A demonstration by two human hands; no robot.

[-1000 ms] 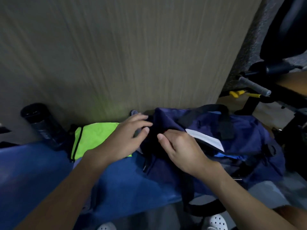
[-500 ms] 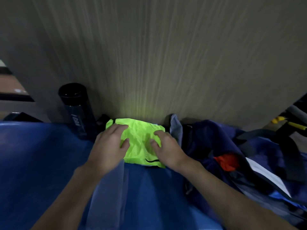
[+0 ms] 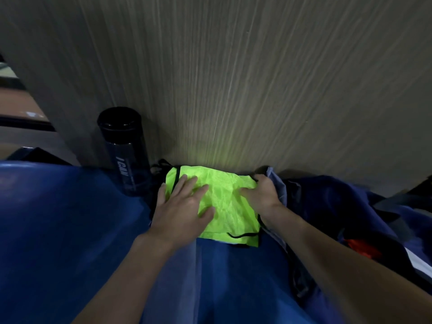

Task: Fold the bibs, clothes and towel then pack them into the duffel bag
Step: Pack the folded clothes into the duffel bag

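A folded neon-green bib (image 3: 224, 206) with black trim lies on a blue cloth (image 3: 70, 230) against the wall. My left hand (image 3: 182, 206) rests flat on the bib's left half, fingers spread. My right hand (image 3: 261, 195) is at the bib's right edge, its fingers curled over the far right corner; the fingertips are hidden. The navy duffel bag (image 3: 350, 218) lies open to the right, with something red-orange (image 3: 362, 251) showing inside it.
A dark water bottle (image 3: 125, 150) stands upright against the wall, left of the bib. A grey-blue garment (image 3: 278, 185) sits between the bib and the bag. The textured wall (image 3: 233, 78) closes off the back.
Both hands left the duffel bag and moved left onto the green bib. Since half a second ago, my right hand has slid to the bib's right edge and my left hand has flattened.
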